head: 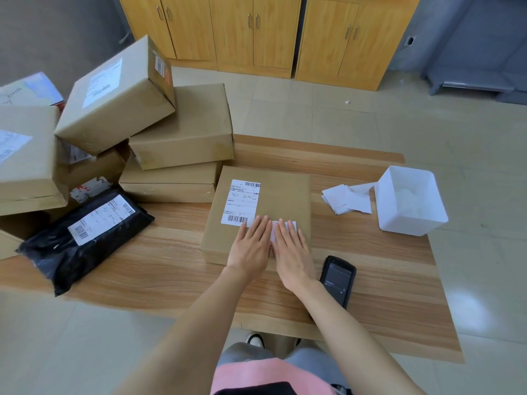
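A flat brown cardboard parcel [282, 195] lies in the middle of the wooden table [171, 266]. A white shipping label [241, 201] with barcodes is stuck on its top left part. My left hand [252, 246] and my right hand [292, 252] lie side by side, palms down, fingers straight, pressing a small white sticker [285, 225] flat on the near part of the parcel's top. Only the sticker's far edge shows beyond my fingertips.
A black handheld scanner [338, 277] lies just right of my right hand. A white plastic bin [410, 201] and loose label backings [346, 199] sit at the table's right. Stacked brown boxes [182, 129] and a black poly mailer [85, 238] crowd the left side. Wooden cabinets [256, 32] stand behind.
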A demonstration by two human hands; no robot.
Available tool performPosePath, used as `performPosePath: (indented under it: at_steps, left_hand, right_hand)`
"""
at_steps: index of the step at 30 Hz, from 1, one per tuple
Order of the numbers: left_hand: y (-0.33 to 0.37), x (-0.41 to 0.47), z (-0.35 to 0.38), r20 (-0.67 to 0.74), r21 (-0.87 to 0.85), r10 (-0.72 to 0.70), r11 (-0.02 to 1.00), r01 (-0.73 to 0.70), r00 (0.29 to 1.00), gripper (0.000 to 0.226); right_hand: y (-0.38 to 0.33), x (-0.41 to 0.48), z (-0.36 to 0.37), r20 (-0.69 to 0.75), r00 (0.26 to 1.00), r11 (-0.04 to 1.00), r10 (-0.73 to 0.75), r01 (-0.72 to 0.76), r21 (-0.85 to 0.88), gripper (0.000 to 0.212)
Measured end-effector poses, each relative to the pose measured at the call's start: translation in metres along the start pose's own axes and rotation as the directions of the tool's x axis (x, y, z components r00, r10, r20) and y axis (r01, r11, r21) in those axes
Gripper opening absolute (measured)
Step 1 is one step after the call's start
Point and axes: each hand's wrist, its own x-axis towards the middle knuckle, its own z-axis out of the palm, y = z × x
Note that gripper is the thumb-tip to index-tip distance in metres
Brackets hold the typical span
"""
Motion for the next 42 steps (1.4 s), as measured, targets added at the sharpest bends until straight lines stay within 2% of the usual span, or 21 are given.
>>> performPosePath:
  at_steps: [2, 4, 6, 8, 10, 13, 14, 17, 19, 22, 24, 26, 28, 32, 34, 37, 42]
  left_hand:
    - [-0.001, 0.000, 0.002, 0.004, -0.010, -0.026, 1.000, 0.026, 1.000, 0.053]
    - [-0.003, -0.002, 0.003, -0.001, -0.024, -0.042, 0.999, 0.042, 0.999, 0.053]
    - [-0.007, -0.002, 0.004, -0.004, -0.022, -0.050, 0.999, 0.049, 0.999, 0.052]
    - [-0.010, -0.001, 0.006, -0.004, -0.011, -0.047, 0.999, 0.046, 0.999, 0.057]
    - [-0.011, -0.001, 0.008, -0.006, -0.016, -0.041, 0.999, 0.041, 0.999, 0.073]
    - [-0.011, -0.002, 0.010, -0.015, -0.020, -0.059, 0.998, 0.059, 0.998, 0.068]
    - [-0.012, -0.002, 0.008, -0.018, -0.030, -0.086, 0.996, 0.085, 0.996, 0.065]
    - [-0.026, 0.003, 0.001, -0.012, -0.098, -0.252, 0.963, 0.249, 0.968, 0.057]
    - [-0.038, 0.007, -0.005, 0.007, -0.264, -0.405, 0.881, 0.392, 0.914, 0.056]
    - [-0.057, 0.014, -0.012, 0.079, -0.580, -0.607, 0.617, 0.532, 0.790, 0.059]
    - [-0.069, 0.019, -0.014, 0.193, -0.694, -0.662, 0.429, 0.578, 0.724, 0.061]
    - [-0.079, 0.023, -0.016, 0.294, -0.733, -0.651, 0.316, 0.602, 0.700, 0.060]
    - [-0.084, 0.024, -0.017, 0.351, -0.744, -0.629, 0.262, 0.615, 0.693, 0.059]
    - [-0.090, 0.028, -0.009, 0.390, -0.741, -0.617, 0.230, 0.631, 0.684, 0.062]
    - [-0.093, 0.030, -0.005, 0.426, -0.746, -0.627, 0.164, 0.645, 0.652, 0.064]
    - [-0.096, 0.033, -0.002, 0.492, -0.747, -0.647, 0.030, 0.664, 0.583, 0.071]
    - [-0.098, 0.033, 0.000, 0.528, -0.745, -0.626, -0.018, 0.666, 0.574, 0.080]
  right_hand:
    - [0.004, -0.001, 0.001, 0.017, 0.999, 0.999, -0.030, 0.030, -0.022, 0.075]
    - [0.012, -0.003, 0.002, 0.046, 0.999, 1.000, 0.008, -0.010, 0.026, 0.090]
    - [0.020, -0.006, 0.001, -0.011, 0.998, 0.997, 0.066, -0.066, 0.038, 0.100]
    - [0.026, -0.007, 0.002, -0.052, 0.994, 0.996, 0.091, -0.090, 0.029, 0.092]
    - [0.030, -0.009, 0.000, -0.016, 0.996, 0.996, 0.086, -0.085, 0.031, 0.085]
    - [0.030, -0.008, -0.004, -0.003, 0.997, 0.996, 0.081, -0.080, 0.048, 0.101]
    - [0.030, -0.007, -0.005, -0.014, 0.996, 0.994, 0.090, -0.089, 0.069, 0.098]
    - [0.032, 0.001, -0.017, 0.017, 0.983, 0.948, 0.185, -0.183, 0.261, 0.060]
    - [0.034, 0.010, -0.025, 0.048, 0.957, 0.836, 0.287, -0.275, 0.474, 0.054]
    - [0.037, 0.023, -0.034, 0.118, 0.902, 0.616, 0.414, -0.374, 0.693, 0.056]
    - [0.038, 0.031, -0.040, 0.232, 0.865, 0.488, 0.446, -0.452, 0.747, 0.057]
    - [0.040, 0.038, -0.043, 0.328, 0.827, 0.389, 0.456, -0.517, 0.762, 0.059]
    - [0.042, 0.042, -0.041, 0.371, 0.805, 0.330, 0.462, -0.545, 0.771, 0.060]
    - [0.043, 0.042, -0.035, 0.447, 0.767, 0.235, 0.461, -0.591, 0.772, 0.062]
    - [0.042, 0.041, -0.033, 0.467, 0.753, 0.194, 0.464, -0.600, 0.776, 0.062]
    - [0.039, 0.042, -0.032, 0.472, 0.747, 0.159, 0.469, -0.597, 0.786, 0.062]
    - [0.036, 0.043, -0.027, 0.484, 0.750, 0.129, 0.450, -0.591, 0.796, 0.060]
